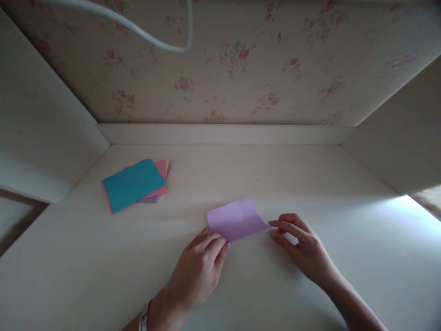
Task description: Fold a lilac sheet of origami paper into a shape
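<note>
A folded sheet of lilac paper [236,219] lies on the pale desk [310,184] in front of me, its far edge curling up a little. My left hand [198,271] rests palm down with its fingertips pressing the paper's near left corner. My right hand [301,246] pinches the paper's right corner between thumb and fingers. A bracelet shows on my left wrist.
A fanned stack of coloured paper [135,185], teal on top with pink, yellow and purple beneath, sits at the back left. Floral wallpaper [223,69] backs the desk, side panels close it in left and right, and a white cable [151,39] hangs above.
</note>
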The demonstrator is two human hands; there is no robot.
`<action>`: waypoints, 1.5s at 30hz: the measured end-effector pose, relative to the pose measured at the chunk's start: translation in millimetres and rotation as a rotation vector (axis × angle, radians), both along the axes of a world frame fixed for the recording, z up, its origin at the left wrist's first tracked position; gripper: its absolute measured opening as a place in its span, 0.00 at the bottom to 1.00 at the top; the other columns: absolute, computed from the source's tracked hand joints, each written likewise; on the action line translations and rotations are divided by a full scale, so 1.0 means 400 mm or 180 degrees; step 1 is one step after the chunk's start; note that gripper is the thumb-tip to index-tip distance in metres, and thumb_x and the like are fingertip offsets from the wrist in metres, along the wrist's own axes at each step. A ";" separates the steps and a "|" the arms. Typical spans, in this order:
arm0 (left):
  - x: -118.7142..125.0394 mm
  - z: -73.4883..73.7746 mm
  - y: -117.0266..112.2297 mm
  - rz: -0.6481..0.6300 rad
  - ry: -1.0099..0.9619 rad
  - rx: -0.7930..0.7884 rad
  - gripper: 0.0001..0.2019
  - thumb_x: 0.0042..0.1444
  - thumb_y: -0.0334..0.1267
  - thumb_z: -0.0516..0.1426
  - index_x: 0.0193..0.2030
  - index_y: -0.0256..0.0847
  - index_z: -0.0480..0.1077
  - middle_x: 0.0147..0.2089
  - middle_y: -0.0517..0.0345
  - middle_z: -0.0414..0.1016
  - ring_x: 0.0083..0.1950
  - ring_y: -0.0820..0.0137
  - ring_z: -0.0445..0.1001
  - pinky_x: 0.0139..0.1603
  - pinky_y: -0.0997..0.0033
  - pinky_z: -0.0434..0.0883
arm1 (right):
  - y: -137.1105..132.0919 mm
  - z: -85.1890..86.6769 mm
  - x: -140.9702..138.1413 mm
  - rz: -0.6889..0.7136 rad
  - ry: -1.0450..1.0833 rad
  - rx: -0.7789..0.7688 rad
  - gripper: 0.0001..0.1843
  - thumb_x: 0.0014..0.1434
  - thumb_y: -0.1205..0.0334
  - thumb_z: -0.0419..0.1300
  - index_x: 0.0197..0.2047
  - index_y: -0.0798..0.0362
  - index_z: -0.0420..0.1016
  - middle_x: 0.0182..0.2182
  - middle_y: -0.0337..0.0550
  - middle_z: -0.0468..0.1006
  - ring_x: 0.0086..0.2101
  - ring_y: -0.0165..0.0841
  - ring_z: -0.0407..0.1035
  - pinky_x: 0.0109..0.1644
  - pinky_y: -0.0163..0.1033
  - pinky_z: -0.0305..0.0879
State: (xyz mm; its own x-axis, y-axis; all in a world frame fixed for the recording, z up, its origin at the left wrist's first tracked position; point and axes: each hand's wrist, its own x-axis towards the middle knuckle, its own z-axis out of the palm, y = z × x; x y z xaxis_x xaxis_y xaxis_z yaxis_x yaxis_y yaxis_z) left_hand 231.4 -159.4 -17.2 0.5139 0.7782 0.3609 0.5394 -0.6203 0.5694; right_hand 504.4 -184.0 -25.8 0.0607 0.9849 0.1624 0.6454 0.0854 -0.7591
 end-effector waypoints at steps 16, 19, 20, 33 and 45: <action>-0.003 -0.011 0.016 0.0253 -0.0039 -0.0203 0.08 0.65 0.27 0.54 0.46 0.42 0.72 0.43 0.56 0.77 0.43 0.66 0.78 0.46 0.64 0.75 | 0.025 -0.037 -0.039 -0.0233 -0.0352 -0.0092 0.16 0.64 0.49 0.58 0.33 0.48 0.82 0.45 0.45 0.79 0.39 0.36 0.76 0.37 0.38 0.73; -0.008 -0.018 0.019 0.0242 0.0045 -0.0172 0.08 0.65 0.27 0.55 0.45 0.42 0.72 0.42 0.57 0.76 0.41 0.66 0.77 0.44 0.64 0.74 | 0.029 -0.043 -0.048 -0.0252 -0.0513 0.0042 0.16 0.65 0.51 0.57 0.34 0.49 0.81 0.44 0.45 0.79 0.40 0.37 0.76 0.41 0.40 0.73; -0.010 -0.021 0.020 0.0255 0.0075 -0.0166 0.07 0.65 0.27 0.55 0.45 0.42 0.72 0.42 0.57 0.76 0.41 0.66 0.77 0.43 0.64 0.74 | 0.030 -0.044 -0.050 -0.0254 -0.0557 0.0072 0.16 0.66 0.51 0.56 0.35 0.49 0.81 0.44 0.45 0.79 0.41 0.38 0.76 0.42 0.41 0.73; -0.009 -0.037 0.025 0.0434 0.0638 0.0041 0.15 0.60 0.19 0.55 0.48 0.39 0.73 0.44 0.53 0.76 0.43 0.62 0.77 0.45 0.60 0.77 | 0.043 -0.043 -0.088 -0.0223 -0.1090 0.0298 0.11 0.67 0.58 0.54 0.37 0.49 0.76 0.44 0.44 0.79 0.40 0.37 0.75 0.43 0.44 0.63; -0.013 -0.038 0.026 0.0505 0.0905 0.0217 0.17 0.56 0.17 0.55 0.47 0.38 0.73 0.44 0.52 0.76 0.43 0.61 0.77 0.45 0.58 0.78 | 0.033 -0.049 -0.091 -0.0202 -0.1301 0.0443 0.09 0.68 0.60 0.52 0.40 0.50 0.73 0.44 0.45 0.78 0.40 0.38 0.73 0.43 0.42 0.60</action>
